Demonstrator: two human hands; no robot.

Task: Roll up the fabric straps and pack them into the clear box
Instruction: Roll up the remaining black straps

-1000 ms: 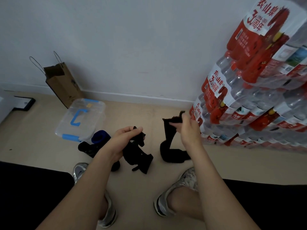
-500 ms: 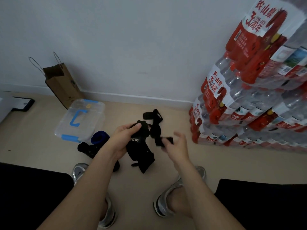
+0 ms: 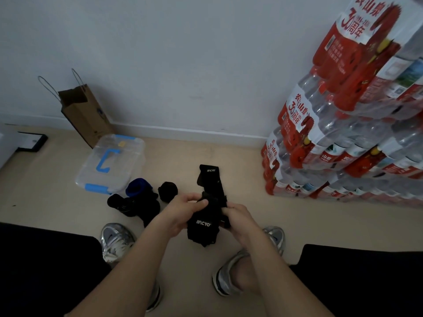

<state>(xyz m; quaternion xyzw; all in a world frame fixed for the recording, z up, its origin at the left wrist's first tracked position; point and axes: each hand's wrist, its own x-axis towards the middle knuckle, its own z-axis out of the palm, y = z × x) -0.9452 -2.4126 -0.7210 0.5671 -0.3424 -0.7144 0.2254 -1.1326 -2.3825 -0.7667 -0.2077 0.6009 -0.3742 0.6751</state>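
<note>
My left hand (image 3: 180, 211) and right hand (image 3: 238, 216) both grip a black strap (image 3: 202, 225) held up over the floor (image 3: 229, 161) ahead of my shoes (image 3: 116, 241). My fingers are curled round its bunched middle, with one end standing up past them and the other hanging below. The clear box (image 3: 112, 165) sits lid-on at the floor's far left by the wall, and just beside its near corner lie a blue roll (image 3: 138, 187), a black roll (image 3: 167, 191) and a dark heap (image 3: 132, 205).
</note>
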